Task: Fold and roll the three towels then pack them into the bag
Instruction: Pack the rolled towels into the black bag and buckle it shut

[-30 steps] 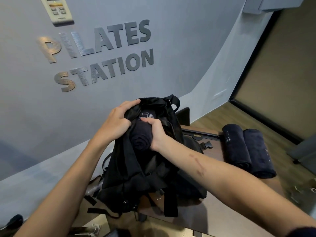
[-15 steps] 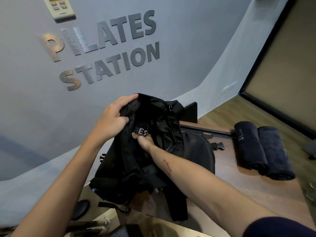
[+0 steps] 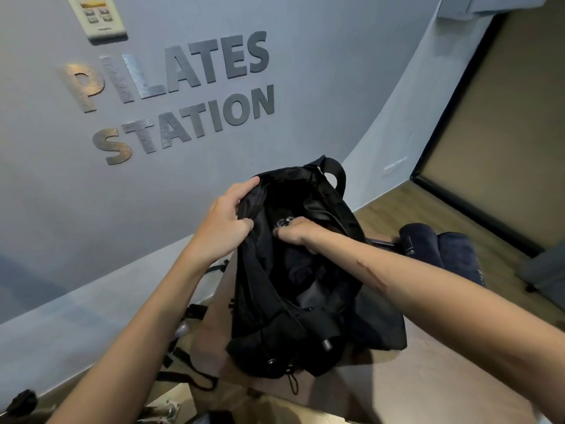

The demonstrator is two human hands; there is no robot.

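A black backpack (image 3: 305,335) stands open on the brown table (image 3: 428,381). My left hand (image 3: 224,228) grips the left rim of its mouth and holds it apart. My right hand (image 3: 298,235) reaches into the opening, fingers curled around a dark navy rolled towel (image 3: 301,269) that sits mostly inside the bag, white lettering showing by my thumb. Two more rolled navy towels (image 3: 423,244) (image 3: 460,258) lie side by side on the table to the right, partly behind my right forearm.
A grey wall with the letters PILATES STATION rises just behind the table. Straps and buckles (image 3: 189,371) hang off the table's left front edge. Wood flooring (image 3: 428,206) and a dark-framed panel are at the right.
The towel has sunk from sticking out of the bag's mouth to deep inside it, my right hand following it in. My left hand stays on the rim.
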